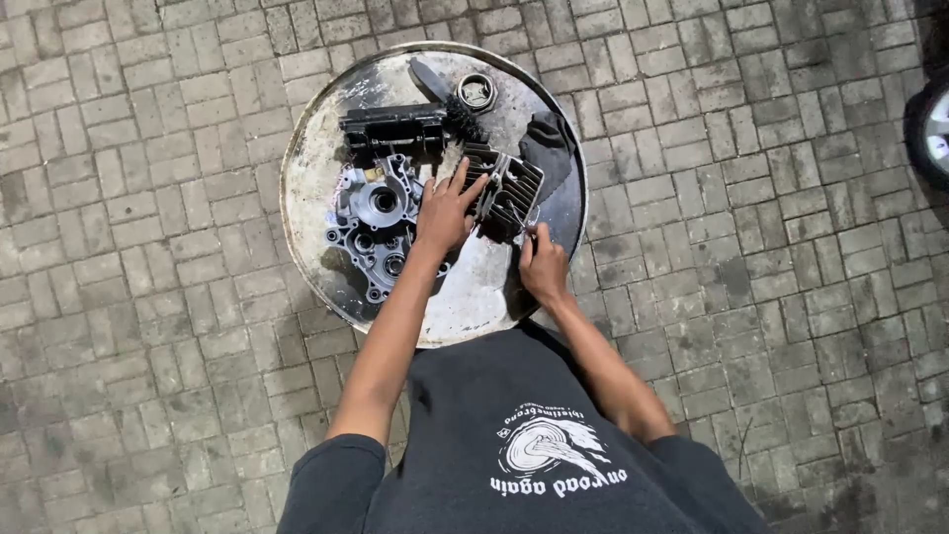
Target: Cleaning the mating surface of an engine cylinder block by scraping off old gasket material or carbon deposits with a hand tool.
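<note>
A finned black engine cylinder [514, 190] lies on a round metal drum top [316, 168]. My left hand [443, 213] rests flat on the cylinder's left side, fingers spread, steadying it. My right hand [542, 262] is closed at the cylinder's lower right edge, pinching something small that I cannot make out. A grey engine crankcase half [374, 232] lies just left of my left hand.
At the back of the drum top sit a black block-shaped part [393, 129], a round bearing-like ring [476, 92] and a dark rag [549, 143]. Paving bricks surround the drum. A vehicle wheel [929, 129] shows at the right edge.
</note>
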